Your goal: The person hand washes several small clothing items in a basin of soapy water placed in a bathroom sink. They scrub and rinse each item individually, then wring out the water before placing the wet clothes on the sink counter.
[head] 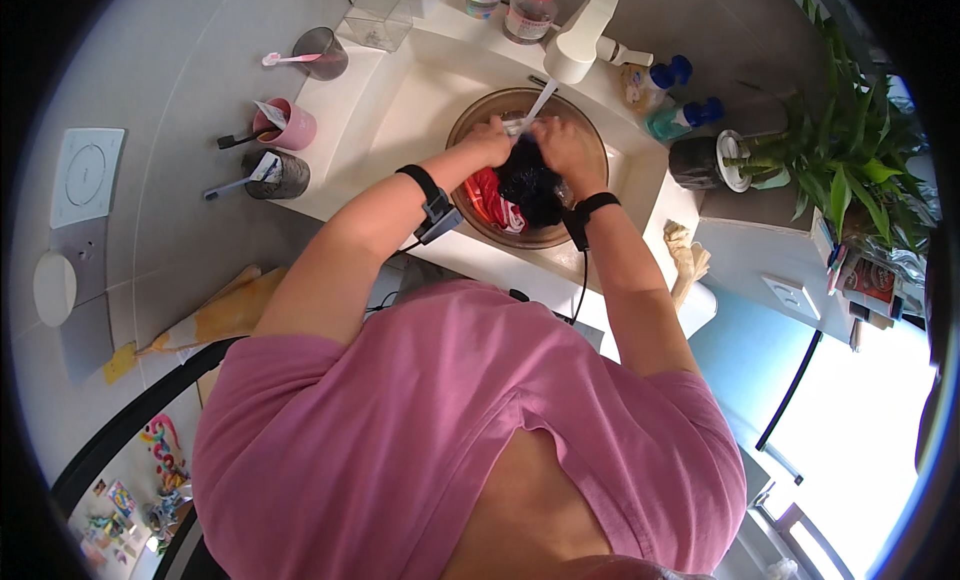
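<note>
Water runs from a white faucet (574,51) into a round translucent basin (480,115) that stands in a white sink (390,107). My left hand (491,141) is at the basin's upper left, close to the stream. To its right, my right hand (556,141) bends over the top of a wet black cloth (529,179). Something pale and wet lies between the two hands; whether either hand grips it or the cloth is not plain. A red and white cloth (495,201) lies in the basin's lower left, beside the black one.
Cups with toothbrushes, one of them pink (296,126), line the sink's left edge. A bottle with a pink cap (530,14) stands behind the basin. Blue-capped pump bottles (667,119) and a potted plant (731,160) are at the right. Tan gloves or cloth (682,257) hang near the right edge.
</note>
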`<act>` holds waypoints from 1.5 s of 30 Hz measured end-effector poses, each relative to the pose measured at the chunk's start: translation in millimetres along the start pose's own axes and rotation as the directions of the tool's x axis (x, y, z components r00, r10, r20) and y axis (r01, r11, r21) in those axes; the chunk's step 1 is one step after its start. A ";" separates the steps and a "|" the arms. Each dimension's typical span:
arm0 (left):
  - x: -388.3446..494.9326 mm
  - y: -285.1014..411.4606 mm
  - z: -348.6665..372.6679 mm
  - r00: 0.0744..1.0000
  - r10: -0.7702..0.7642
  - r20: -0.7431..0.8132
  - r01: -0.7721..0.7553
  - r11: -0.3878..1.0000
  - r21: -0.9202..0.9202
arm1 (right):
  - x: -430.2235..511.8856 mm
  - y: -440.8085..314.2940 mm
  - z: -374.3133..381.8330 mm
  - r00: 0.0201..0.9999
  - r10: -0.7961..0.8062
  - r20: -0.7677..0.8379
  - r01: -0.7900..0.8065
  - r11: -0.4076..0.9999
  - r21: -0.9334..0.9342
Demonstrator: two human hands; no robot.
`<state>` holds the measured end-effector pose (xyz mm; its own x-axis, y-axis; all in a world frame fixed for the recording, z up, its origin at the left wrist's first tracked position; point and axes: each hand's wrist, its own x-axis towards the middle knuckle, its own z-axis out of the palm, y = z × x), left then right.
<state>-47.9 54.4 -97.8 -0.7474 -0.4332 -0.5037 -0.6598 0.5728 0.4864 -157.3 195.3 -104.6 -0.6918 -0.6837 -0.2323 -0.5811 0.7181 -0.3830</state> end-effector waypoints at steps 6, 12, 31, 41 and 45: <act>10.3 -4.7 23.5 0.982 0.020 0.190 -0.043 0.992 0.119 | 12.4 13.5 36.3 0.963 -0.014 0.270 0.018 1.000 -0.015; 41.7 -5.5 34.4 0.952 0.102 0.290 0.266 0.199 -0.943 | -7.5 -17.3 6.1 0.993 -0.120 0.022 0.096 0.883 0.460; 4.8 6.9 26.9 0.981 -0.058 0.186 0.060 0.998 -0.003 | 2.6 14.0 44.8 0.951 0.071 0.299 -0.073 0.997 -0.006; 52.7 -9.2 45.8 0.900 0.097 0.424 0.418 0.080 -0.905 | -18.7 -22.2 23.4 0.974 -0.149 -0.171 0.227 0.643 0.731; 23.1 13.2 34.2 0.914 0.237 0.329 0.303 0.140 -0.943 | -29.9 -33.7 -13.4 0.953 -0.097 -0.288 0.186 0.935 0.302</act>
<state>-71.2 75.8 -127.4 -0.8141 -0.0313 -0.5799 -0.3919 -0.7073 0.5884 -122.8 193.3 -72.7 -0.7261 -0.6836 0.0733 -0.5427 0.5045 -0.6715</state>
